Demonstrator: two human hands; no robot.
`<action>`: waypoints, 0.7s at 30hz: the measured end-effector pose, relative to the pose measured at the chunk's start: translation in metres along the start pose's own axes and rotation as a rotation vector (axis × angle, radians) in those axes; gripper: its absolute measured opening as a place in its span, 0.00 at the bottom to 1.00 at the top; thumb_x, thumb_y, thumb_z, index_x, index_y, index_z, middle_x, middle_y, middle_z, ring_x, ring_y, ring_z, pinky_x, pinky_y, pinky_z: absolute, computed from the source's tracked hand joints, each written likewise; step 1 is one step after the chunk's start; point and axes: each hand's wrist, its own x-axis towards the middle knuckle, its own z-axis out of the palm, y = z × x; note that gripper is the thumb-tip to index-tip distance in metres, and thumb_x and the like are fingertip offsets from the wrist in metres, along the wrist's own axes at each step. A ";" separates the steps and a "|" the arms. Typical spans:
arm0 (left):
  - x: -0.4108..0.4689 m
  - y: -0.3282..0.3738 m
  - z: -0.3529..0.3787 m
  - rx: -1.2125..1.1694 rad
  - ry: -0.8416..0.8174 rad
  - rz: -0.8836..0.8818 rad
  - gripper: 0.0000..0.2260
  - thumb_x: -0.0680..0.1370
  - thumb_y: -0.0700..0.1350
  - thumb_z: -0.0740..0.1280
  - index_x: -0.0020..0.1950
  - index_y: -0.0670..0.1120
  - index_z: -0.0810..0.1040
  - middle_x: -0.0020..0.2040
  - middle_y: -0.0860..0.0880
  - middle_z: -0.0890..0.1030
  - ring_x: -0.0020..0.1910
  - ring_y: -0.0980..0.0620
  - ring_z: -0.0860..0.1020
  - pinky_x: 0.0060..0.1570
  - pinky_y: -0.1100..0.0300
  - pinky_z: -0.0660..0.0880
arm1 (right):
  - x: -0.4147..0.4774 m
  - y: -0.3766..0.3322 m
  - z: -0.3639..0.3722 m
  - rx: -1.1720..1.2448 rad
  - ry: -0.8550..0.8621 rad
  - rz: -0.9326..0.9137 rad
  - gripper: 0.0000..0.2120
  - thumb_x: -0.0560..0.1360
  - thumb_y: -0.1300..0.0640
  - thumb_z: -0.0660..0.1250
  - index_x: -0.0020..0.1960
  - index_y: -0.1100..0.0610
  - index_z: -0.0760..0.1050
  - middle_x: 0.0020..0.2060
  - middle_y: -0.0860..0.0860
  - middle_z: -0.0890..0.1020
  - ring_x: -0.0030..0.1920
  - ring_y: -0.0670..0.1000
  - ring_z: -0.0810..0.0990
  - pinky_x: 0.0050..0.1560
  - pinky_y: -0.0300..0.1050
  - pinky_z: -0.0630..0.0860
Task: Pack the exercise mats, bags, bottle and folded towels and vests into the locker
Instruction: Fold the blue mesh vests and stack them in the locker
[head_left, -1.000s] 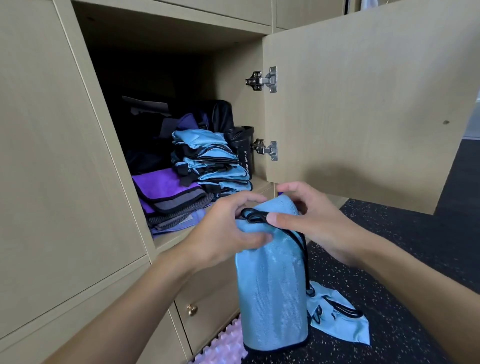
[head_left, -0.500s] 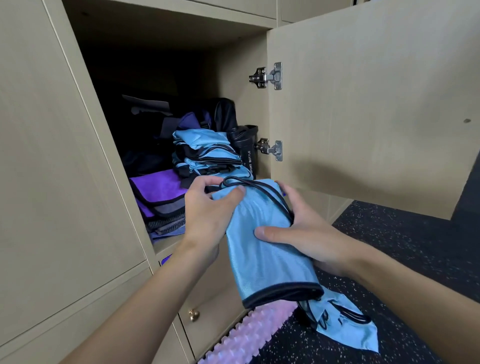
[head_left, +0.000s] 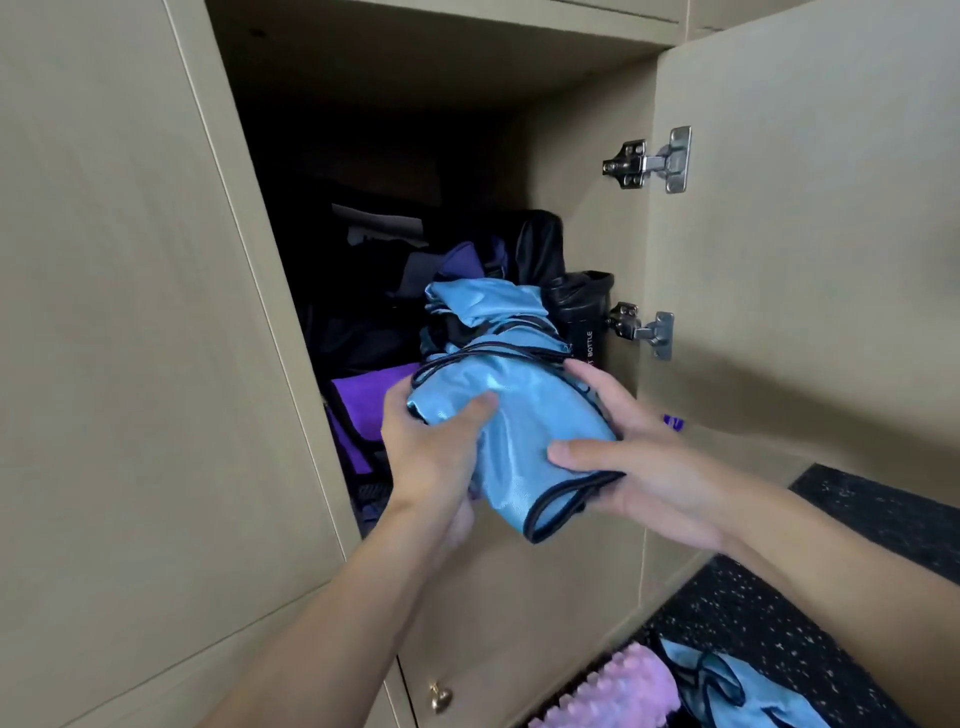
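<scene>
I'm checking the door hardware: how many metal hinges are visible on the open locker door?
2. The upper hinge sits high on the locker door; the lower hinge is beside the black bottle, above the right hand. None seems hidden.

Shadow, cloth and frame edges hide much.
Dark shapes (head_left: 363, 249) deep in the beige wooden locker (head_left: 156, 312) cannot be told apart; the label of the black plastic bottle (head_left: 584, 322) is part-covered by stacked light-blue vests (head_left: 483, 306); the fingers of the left hand (head_left: 431, 457) lie hidden under the folded light-blue satin vest (head_left: 530, 421); the pink knobbly foam mat (head_left: 618, 691) runs off the bottom edge.
</scene>
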 end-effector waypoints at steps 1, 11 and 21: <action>0.007 0.000 0.000 -0.015 0.051 -0.001 0.20 0.73 0.39 0.75 0.58 0.55 0.72 0.49 0.49 0.85 0.46 0.44 0.85 0.40 0.34 0.80 | 0.010 -0.001 0.002 -0.036 0.021 -0.017 0.35 0.68 0.69 0.74 0.66 0.40 0.70 0.52 0.45 0.84 0.52 0.50 0.85 0.49 0.52 0.82; 0.052 0.017 -0.013 0.304 0.261 0.506 0.30 0.74 0.41 0.73 0.71 0.52 0.62 0.59 0.56 0.78 0.56 0.61 0.78 0.60 0.60 0.76 | 0.127 -0.045 0.023 -0.507 0.103 -0.436 0.21 0.70 0.64 0.74 0.60 0.49 0.77 0.54 0.48 0.81 0.53 0.47 0.81 0.56 0.43 0.79; 0.073 -0.019 -0.031 0.591 0.481 0.388 0.29 0.77 0.45 0.69 0.72 0.52 0.57 0.69 0.46 0.70 0.67 0.46 0.71 0.68 0.47 0.71 | 0.190 -0.015 0.028 -1.380 0.058 -0.858 0.20 0.72 0.45 0.71 0.63 0.44 0.75 0.63 0.39 0.73 0.66 0.46 0.63 0.60 0.45 0.52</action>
